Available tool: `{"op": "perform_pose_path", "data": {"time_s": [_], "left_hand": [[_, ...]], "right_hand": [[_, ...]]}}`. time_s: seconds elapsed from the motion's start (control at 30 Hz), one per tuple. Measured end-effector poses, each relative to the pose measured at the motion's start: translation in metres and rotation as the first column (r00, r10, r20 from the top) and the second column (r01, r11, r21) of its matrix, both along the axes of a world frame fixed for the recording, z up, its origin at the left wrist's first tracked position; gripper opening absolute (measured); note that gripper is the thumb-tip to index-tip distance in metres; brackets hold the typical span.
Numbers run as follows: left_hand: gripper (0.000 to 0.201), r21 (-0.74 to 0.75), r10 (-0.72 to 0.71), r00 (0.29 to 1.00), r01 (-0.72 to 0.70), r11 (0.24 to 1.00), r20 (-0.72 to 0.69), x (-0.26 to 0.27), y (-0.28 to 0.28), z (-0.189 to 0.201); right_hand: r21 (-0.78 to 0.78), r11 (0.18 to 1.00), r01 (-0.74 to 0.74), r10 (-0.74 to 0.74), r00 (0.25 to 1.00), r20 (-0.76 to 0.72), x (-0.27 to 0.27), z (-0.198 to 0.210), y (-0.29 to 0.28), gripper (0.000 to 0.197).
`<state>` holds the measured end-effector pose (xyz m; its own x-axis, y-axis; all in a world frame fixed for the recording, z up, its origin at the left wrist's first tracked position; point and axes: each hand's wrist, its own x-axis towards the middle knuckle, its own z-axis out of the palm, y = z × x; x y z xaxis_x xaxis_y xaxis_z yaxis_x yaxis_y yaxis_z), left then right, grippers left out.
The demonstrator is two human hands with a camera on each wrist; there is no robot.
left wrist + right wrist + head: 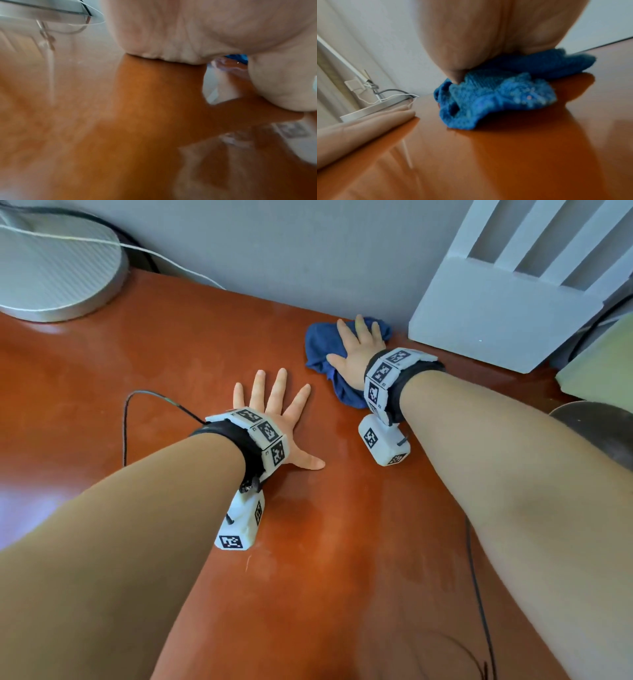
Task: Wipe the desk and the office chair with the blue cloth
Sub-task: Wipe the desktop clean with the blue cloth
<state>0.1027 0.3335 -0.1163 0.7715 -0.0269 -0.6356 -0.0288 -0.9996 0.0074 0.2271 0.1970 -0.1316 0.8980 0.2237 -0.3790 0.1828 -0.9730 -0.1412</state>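
Observation:
A crumpled blue cloth (322,347) lies on the glossy reddish-brown desk (171,364) near the back wall. My right hand (356,347) lies flat on top of it, fingers straight, pressing it down; the right wrist view shows the blue cloth (496,94) bunched under the palm. My left hand (274,409) is spread flat on the bare desk to the left of the cloth, fingers apart, holding nothing. In the left wrist view the palm (171,33) rests on the desk (120,121) and a sliver of the cloth (237,56) shows past it.
A round silver monitor base (51,275) with a white cable sits at the desk's back left. A white slatted panel (507,296) leans at the back right. A thin black wire (126,422) runs by my left wrist. A dark chair edge (599,433) shows at right.

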Motion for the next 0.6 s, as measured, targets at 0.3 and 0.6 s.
{"op": "perform_pose_path", "data": {"time_s": [0.3,0.6], "left_hand": [[0.124,0.026,0.017,1.000,-0.016,1.000,-0.017,0.004,0.001,-0.003],[0.122,-0.027,0.008,1.000,-0.007,1.000,0.021,-0.005,0.003,0.009]], "right_hand": [[0.408,0.896,0.173,-0.245,0.961,0.131,0.037,0.066,0.018,0.036],[0.611,0.791,-0.028,-0.149,0.960,0.236,-0.065,0.149,-0.053,0.014]]}}
